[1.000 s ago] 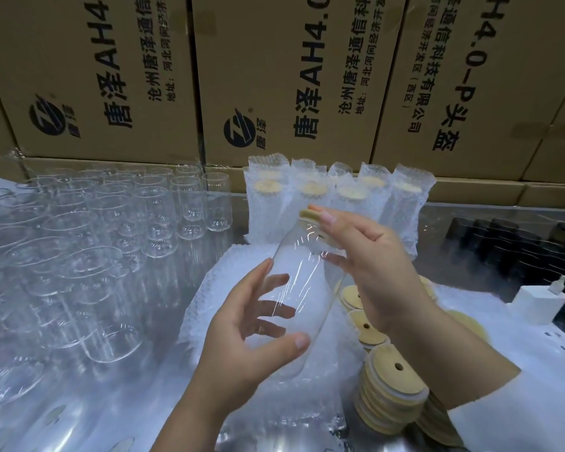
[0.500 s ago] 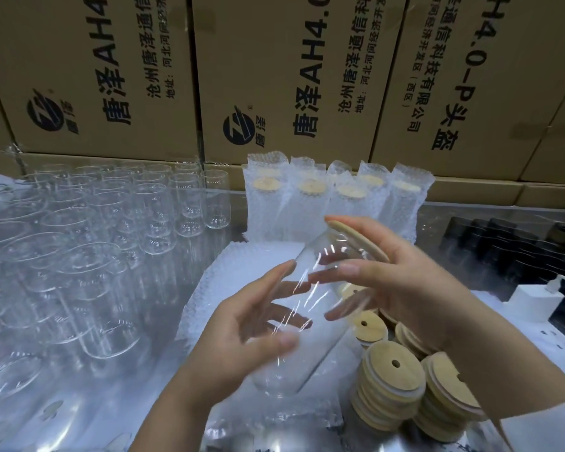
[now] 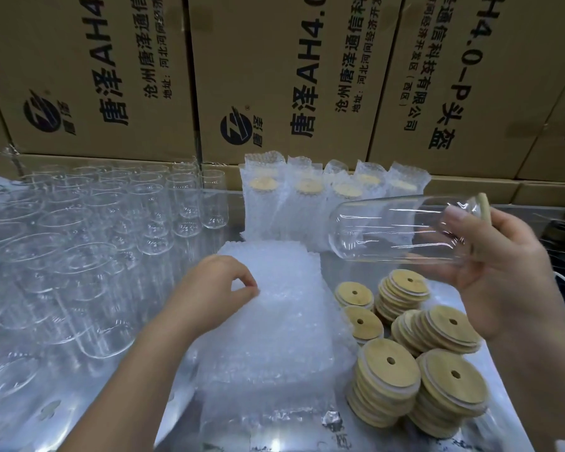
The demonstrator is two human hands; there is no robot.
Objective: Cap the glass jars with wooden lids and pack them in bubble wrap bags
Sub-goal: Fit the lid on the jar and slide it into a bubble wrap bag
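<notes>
glass jar (image 3: 388, 233): capped, wooden lid (image 3: 485, 207) seated on the mouth, seen edge-on. jar lies near level in the air, base pointing left, lid end to the right. right hand (image 3: 509, 269) grips it round the neck end, thumb on the near side, fingers under; base end unsupported. jar hangs over the worktop (image 3: 346, 269), above the lid stacks (image 3: 388, 370), just right of the stack of bubble wrap bags (image 3: 274, 370).

left hand (image 3: 216, 288) is down on that stack, well apart from the jar. thumb + forefinger closed on the top bag (image 3: 284, 278) near its left side. looks like a pinch to peel one off; can't tell if the bag mouth is open.

step in hand (my read): bagging.
- separate one bag only; watch for 2 sticking together.
- open the mouth wide w/ left hand, lift it toward the jar base.
- slide jar in base-first, lid last, so the lid isn't knocked loose.
- keep the neck grip firm: slick glass, one-hand hold.

around: row of packed jars (image 3: 307, 203) upright in bags at the back, uncapped jars (image 3: 111, 223) massed on the left, cardboard boxes (image 3: 274, 76) behind.
</notes>
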